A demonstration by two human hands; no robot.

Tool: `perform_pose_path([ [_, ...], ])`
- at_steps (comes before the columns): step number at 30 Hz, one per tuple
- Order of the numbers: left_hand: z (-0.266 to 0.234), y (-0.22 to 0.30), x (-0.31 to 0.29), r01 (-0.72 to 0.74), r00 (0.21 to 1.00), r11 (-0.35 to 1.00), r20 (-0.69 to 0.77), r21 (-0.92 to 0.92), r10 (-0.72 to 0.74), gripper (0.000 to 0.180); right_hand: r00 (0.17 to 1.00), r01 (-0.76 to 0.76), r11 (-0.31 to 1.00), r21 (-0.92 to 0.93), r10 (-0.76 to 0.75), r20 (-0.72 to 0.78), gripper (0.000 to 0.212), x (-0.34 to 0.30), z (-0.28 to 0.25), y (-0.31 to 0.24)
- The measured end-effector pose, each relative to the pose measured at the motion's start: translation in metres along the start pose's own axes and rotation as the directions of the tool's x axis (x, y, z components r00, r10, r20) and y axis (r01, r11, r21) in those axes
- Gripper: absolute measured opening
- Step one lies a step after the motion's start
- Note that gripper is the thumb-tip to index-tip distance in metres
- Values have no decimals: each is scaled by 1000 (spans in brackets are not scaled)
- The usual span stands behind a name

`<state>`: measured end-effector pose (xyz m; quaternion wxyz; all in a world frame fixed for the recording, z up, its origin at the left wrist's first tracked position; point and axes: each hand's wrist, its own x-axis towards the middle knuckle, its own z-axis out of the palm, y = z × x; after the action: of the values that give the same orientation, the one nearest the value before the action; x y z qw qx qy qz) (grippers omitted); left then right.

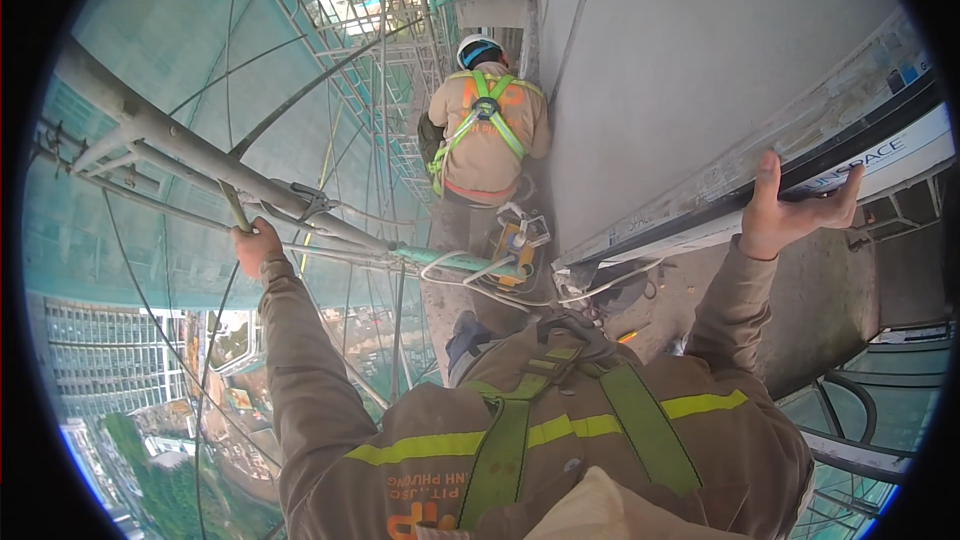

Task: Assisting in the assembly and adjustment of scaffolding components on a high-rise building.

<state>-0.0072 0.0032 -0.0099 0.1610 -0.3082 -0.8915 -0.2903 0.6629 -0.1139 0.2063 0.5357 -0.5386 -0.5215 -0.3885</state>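
On the left, my left hand (258,246) is closed round a narrow olive-coloured bar (235,208) that runs down from a thick grey scaffold pipe (200,155). My right hand (795,212) reaches out to the right with thumb and fingers spread. It is at the edge of a long frame (690,208) with a black strip and white printed film. Whether the palm presses on the frame, I cannot tell. Between my arms, a green pipe (465,261) and white cables (480,285) lie across the walkway by a yellow power tool or box (512,250).
Ahead, a co-worker (490,130) in a white helmet and green harness crouches with their back to me. A grey wall (650,90) rises on the right. Green netting (150,240) and scaffold tubes line the left, with buildings (110,350) far below.
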Motion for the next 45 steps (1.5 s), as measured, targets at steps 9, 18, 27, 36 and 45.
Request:
perform_pose_path([
  [9,-3,7,-2,4,1000,1000,11,-16,-4,38,1000,-4,1000,-21,3,-12,104,2,1,0],
  [18,-4,12,0,3,1000,1000,1,-9,-3,37,999,-12,999,39,14,-36,104,-1,5,8],
  [27,-4,10,-5,-2,999,1000,32,-17,3,37,999,13,999,31,-11,-44,103,-2,8,11],
  [36,4,1,2,-1,999,1000,34,-29,2,43,998,21,1000,-17,-22,-52,104,0,8,12],
  [45,0,6,-1,-5,1000,1000,29,-3,5,43,998,39,998,46,-37,-41,104,-1,9,15],
])
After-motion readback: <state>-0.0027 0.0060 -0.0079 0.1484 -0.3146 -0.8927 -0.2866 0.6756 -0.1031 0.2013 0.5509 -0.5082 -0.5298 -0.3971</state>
